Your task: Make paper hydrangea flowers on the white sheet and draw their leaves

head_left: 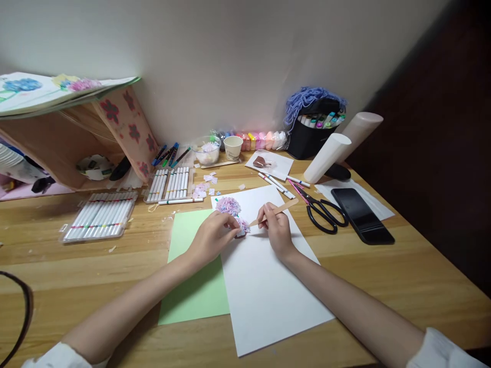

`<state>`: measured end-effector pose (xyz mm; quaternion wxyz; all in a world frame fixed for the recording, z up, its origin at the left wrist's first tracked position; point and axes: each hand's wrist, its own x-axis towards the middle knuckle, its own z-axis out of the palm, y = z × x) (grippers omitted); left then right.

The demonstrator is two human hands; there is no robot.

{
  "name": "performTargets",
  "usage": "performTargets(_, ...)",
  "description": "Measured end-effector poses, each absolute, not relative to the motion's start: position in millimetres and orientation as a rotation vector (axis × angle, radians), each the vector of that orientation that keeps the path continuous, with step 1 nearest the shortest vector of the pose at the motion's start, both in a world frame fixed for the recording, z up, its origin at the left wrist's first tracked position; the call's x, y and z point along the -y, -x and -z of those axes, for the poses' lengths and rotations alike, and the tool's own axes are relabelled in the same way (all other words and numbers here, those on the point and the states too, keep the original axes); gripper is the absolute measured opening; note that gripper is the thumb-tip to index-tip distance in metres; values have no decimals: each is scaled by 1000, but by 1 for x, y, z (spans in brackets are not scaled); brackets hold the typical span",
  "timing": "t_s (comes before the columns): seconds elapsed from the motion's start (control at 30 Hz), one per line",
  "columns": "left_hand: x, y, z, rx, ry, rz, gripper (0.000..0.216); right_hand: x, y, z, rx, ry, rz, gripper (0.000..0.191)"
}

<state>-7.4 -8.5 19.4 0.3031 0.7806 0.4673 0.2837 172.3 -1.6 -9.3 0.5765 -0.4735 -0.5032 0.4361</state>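
White sheet (pixel 280 296): smooth, flat; judged light and easily creased, best taken by its edges. It overlapped a green sheet (pixel 195 291).

Right hand (pixel 278 230): fingers pinched round a wooden stick (pixel 287 205).

Wooden stick: flat, slim; judged light and stiff, best gripped low for control. Its tip was at the smaller flower cluster (pixel 244 226).

Left hand (pixel 215 232): bent fingertips at that cluster; whether they gripped a piece could not be told.

Smaller flower cluster: on the white sheet, between the hands; pink-lilac, ruffled, judged soft and fragile.

Larger flower cluster (pixel 228 205): just beyond, rounded, densely frilled.

Paper scraps (pixel 200 190): thin, pale, loose on wood.

Plastic bowl (pixel 207 159): clear, round, farther back.
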Motion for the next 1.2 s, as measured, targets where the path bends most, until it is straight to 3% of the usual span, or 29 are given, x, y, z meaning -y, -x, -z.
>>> performTargets(0.33, 8, 5, -7, -1315, -2174, -747, 3, 13, -172, 10, 1681, 1060, -815, 38)
performTargets(1.2, 9, 3, -3, -1336, -2186, -775, 9, 11, -171, 10, 1799, 1054, -685, 33)
